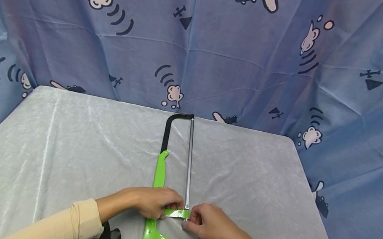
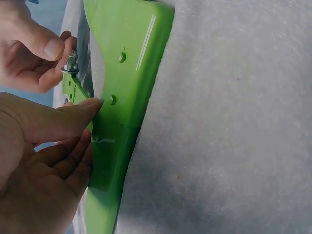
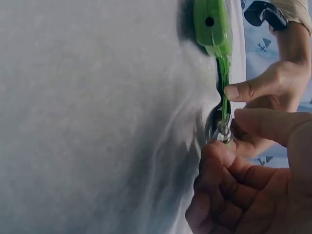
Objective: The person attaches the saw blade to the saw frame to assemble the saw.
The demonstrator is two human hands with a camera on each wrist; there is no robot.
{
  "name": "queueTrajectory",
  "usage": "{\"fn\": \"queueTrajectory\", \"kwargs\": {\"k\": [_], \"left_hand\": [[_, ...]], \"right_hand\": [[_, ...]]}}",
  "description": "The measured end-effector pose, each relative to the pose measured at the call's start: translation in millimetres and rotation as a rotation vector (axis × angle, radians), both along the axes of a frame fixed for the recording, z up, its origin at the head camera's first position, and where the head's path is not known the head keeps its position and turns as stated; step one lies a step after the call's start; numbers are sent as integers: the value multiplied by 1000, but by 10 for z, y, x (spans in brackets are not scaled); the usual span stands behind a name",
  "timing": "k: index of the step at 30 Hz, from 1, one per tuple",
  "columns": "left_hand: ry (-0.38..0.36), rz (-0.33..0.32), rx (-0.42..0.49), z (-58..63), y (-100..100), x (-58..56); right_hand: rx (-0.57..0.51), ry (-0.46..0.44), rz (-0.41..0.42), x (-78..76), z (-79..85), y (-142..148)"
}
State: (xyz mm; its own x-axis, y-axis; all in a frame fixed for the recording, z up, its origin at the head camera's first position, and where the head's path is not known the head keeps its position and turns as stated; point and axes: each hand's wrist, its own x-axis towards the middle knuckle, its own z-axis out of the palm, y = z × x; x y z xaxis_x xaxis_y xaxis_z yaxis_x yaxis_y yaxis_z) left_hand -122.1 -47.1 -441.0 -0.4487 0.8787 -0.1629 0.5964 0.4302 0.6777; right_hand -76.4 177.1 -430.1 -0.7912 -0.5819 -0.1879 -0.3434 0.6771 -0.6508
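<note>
A hacksaw (image 1: 161, 169) with a green handle and a black front frame lies lengthwise before me, its silver blade bar (image 1: 190, 157) along the right side. My left hand (image 1: 155, 202) pinches the saw's green crosspiece (image 1: 175, 213) between thumb and fingers, beside the handle body (image 2: 131, 63). At the crosspiece's outer end a silver threaded bolt with a nut and washer (image 2: 72, 62) sticks out. The fingertips of my right hand (image 1: 213, 224) close around this bolt. In the right wrist view, the thumb and index finger lie on either side of the bolt (image 3: 224, 130).
A grey velvety cloth (image 1: 93, 153) covers the table under the saw. Behind and at the sides hangs a blue curtain (image 1: 141, 55) with airplane and cloud prints. A black strap mount (image 1: 110, 235) sits at the left wrist.
</note>
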Motion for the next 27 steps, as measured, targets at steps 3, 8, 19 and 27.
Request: {"fn": "queueTrajectory", "kwargs": {"k": [3,8,19,27], "left_hand": [[-3,-2,1,3,-1,1],[-9,0,-5,-2,8,-4],[-21,-7,12,-24,6,-11],[-40,10,6,-18,7,-9]], "right_hand": [[61,100,-23,19,13,-57],[154,217,-78,35,-5,-151],[286,382,-117,41,-28,-287],[332,412,-119,38,-33,-315]]}}
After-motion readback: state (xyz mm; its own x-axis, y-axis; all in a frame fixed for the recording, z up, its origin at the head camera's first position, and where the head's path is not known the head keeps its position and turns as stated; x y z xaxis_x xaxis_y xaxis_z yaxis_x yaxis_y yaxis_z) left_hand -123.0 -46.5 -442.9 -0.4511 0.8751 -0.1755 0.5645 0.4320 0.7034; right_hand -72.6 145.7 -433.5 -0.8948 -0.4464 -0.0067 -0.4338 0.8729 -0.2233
